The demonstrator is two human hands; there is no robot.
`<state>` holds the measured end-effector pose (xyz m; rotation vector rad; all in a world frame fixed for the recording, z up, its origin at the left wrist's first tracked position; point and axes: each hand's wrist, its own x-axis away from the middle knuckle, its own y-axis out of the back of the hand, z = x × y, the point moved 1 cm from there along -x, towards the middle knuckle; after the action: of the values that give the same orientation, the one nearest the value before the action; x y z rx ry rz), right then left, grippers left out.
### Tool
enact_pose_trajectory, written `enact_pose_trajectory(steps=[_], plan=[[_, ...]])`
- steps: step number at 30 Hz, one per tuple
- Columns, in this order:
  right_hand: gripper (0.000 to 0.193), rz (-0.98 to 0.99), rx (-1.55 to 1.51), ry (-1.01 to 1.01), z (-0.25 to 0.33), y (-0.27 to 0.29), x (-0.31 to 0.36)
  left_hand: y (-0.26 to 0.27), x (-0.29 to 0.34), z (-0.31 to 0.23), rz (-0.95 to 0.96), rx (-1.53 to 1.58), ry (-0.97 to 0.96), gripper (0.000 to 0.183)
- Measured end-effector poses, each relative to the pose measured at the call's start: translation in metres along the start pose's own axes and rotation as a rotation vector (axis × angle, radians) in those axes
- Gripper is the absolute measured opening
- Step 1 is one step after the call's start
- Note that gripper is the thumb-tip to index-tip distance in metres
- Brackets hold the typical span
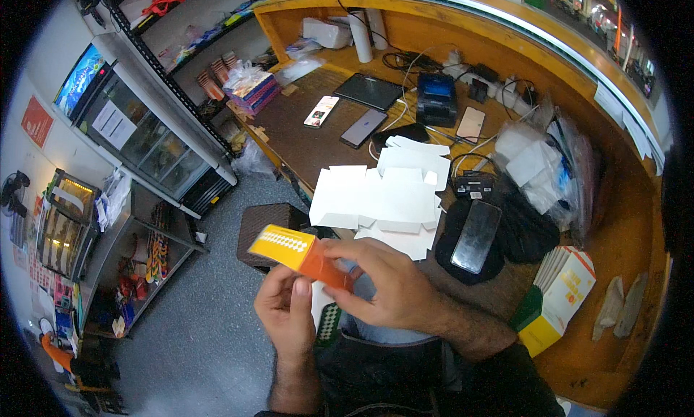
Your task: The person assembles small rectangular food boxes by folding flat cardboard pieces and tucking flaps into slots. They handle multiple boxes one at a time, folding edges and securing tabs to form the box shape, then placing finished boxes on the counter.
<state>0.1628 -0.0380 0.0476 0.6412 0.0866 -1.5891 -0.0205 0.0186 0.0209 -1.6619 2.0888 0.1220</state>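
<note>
A small cardboard box (pixel 288 246), yellow with a white pattern on one face and orange on another, is up in front of my body, between my two hands. My left hand (pixel 283 312) grips it from below, thumb pointing up along its near side. Fingers of my right hand (pixel 390 283) curl around the orange side. Below the hands a white and green patterned piece (pixel 327 321) shows; whether it belongs to the same box I cannot tell. Beyond my hands, flat white carton blanks (pixel 383 193) lie overlapping on the wooden desk (pixel 285 146).
Phones (pixel 477 236), a black tablet (pixel 369 91), a dark blue device (pixel 437 99) and cables occupy the desk. A stack of yellow, green and white cartons (pixel 557 301) stands at right, near plastic bags (pixel 535 164). A brown stool (pixel 269 229) is left of the desk; a glass-door fridge (pixel 144 128) stands farther left.
</note>
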Motion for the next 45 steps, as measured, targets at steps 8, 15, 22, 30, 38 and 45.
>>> enact_pose_trajectory(steps=[8, 15, 22, 30, 38, 45], plan=[[0.021, -0.159, -0.057, -0.133, -0.007, 0.001, 0.001, -0.015, 0.003, -0.014, 0.435, -0.617, 0.106, 0.076], [0.016, -0.237, 0.080, 0.050, -0.011, -0.002, -0.001, -0.022, 0.005, -0.009, 0.145, -0.643, 0.087, 0.018], [0.014, -0.188, 0.176, 0.175, -0.010, 0.003, -0.003, -0.003, -0.002, 0.001, 0.080, -0.099, 0.295, 0.017], [0.011, -0.101, -0.099, -0.034, -0.012, 0.008, -0.002, 0.004, 0.000, 0.004, 0.151, -0.075, 0.293, 0.012], [0.013, -0.057, -0.196, -0.083, -0.010, 0.008, 0.000, -0.006, 0.003, -0.004, 0.131, -0.043, 0.369, 0.015], [0.010, -0.098, -0.212, -0.104, -0.011, 0.007, 0.002, -0.010, 0.005, 0.001, 0.154, 0.033, 0.327, 0.014]])
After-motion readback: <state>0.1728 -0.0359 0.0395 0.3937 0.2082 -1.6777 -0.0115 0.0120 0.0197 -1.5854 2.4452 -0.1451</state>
